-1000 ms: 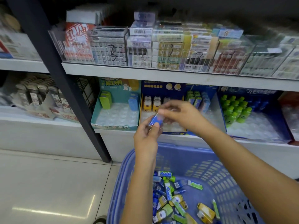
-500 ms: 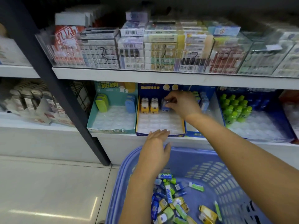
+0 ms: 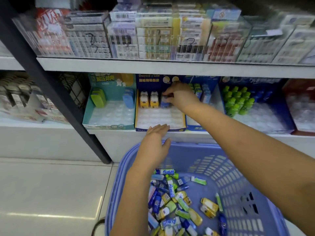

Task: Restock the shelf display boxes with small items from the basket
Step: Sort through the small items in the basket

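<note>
Right hand [image 3: 180, 97] pinches a blue item [image 3: 165, 101], 3 o'clock of the yellow items [image 3: 154, 101]. Left hand [image 3: 156, 145], fingers straight, hovers at the basket [image 3: 221, 167] rim's 11 o'clock.

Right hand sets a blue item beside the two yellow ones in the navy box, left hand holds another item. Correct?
Not quite. The left hand is empty, fingers straight, above the basket rim; the head view shows it. The rest stands: the right hand pinches the blue item beside the two yellow ones in the navy box.
</note>
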`<action>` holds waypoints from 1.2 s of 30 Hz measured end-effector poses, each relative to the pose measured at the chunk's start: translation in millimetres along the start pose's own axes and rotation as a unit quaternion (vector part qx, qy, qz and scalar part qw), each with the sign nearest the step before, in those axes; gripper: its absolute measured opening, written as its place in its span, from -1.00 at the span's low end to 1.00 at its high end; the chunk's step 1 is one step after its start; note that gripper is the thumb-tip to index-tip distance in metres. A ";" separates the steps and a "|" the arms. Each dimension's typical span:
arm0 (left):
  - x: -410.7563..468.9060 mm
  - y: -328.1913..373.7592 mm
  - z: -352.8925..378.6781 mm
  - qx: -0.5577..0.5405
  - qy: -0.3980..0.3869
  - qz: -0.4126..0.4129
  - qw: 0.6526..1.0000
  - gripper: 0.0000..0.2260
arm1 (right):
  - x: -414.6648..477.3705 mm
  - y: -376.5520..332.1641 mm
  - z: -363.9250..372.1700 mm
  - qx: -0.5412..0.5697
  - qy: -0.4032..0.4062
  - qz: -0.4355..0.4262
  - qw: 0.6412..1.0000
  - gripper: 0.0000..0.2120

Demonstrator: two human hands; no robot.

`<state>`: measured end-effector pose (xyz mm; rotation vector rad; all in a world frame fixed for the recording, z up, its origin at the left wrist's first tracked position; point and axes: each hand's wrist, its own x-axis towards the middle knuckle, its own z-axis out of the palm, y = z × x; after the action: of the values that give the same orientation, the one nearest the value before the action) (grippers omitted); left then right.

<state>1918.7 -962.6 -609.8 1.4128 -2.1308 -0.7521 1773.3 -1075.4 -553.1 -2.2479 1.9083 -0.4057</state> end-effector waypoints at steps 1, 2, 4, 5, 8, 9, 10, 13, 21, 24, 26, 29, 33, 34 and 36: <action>-2.8 2.1 0.0 -0.011 0.015 -0.002 1.000 -0.61 | -5.8 -4.8 -4.3 -0.014 -0.008 -0.007 1.000 -0.70; -6.6 5.0 0.5 -0.027 0.047 0.001 0.999 -0.64 | -14.6 -9.5 -7.8 -0.015 -0.010 -0.010 1.000 -0.68; -14.6 13.3 2.8 -0.060 0.133 0.019 0.989 -0.76 | -44.0 -15.4 -10.9 0.024 0.024 -0.014 0.999 -0.70; -17.7 17.4 5.3 -0.072 0.152 0.023 0.985 -0.83 | -63.9 -16.0 -10.4 0.053 0.050 -0.020 0.997 -0.77; -20.2 18.0 20.2 -0.049 0.067 -0.013 0.996 -0.87 | -122.6 -2.4 6.3 0.109 0.007 -0.002 0.994 -0.84; -20.2 12.8 28.3 -0.018 0.002 -0.043 0.999 -0.86 | -136.7 6.0 18.3 0.112 -0.039 0.016 0.993 -0.83; -21.4 5.6 37.5 0.018 -0.067 -0.073 0.995 -0.84 | -147.9 15.9 33.0 0.109 -0.091 0.036 0.989 -0.84; -35.6 -21.3 71.3 0.075 -0.213 -0.133 0.965 -0.80 | -170.6 50.3 87.3 0.085 -0.216 0.099 0.968 -0.77; -72.7 -57.5 161.7 0.204 -0.313 -0.003 0.928 -0.54 | -202.8 96.8 205.7 0.078 -0.315 0.093 0.941 -0.44; -78.1 -64.3 178.1 0.231 -0.327 0.025 0.916 -0.45 | -204.5 99.8 232.4 0.049 -0.323 0.077 0.942 -0.41; -80.2 -73.0 181.3 0.208 -0.345 -0.010 0.915 -0.45 | -207.0 101.9 243.6 0.022 -0.323 0.080 0.943 -0.50; -76.9 -76.4 183.6 0.152 -0.321 -0.081 0.931 -0.48 | -203.9 105.6 245.2 -0.013 -0.314 0.092 0.945 -0.59; -70.7 -77.7 189.3 0.119 -0.276 -0.118 0.946 -0.60 | -196.9 111.6 244.2 -0.052 -0.303 0.049 0.950 -0.58; -70.7 -78.9 190.2 0.115 -0.268 -0.115 0.950 -0.62 | -197.3 110.9 244.8 -0.063 -0.309 0.039 0.948 -0.60; -70.6 -79.4 190.3 0.096 -0.253 -0.116 0.956 -0.65 | -200.1 109.7 246.5 -0.059 -0.322 0.055 0.943 -0.61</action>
<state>1873.6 -887.5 -809.3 1.7405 -2.5009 -1.1216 1717.3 -909.3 -839.6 -1.9739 1.7061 0.4260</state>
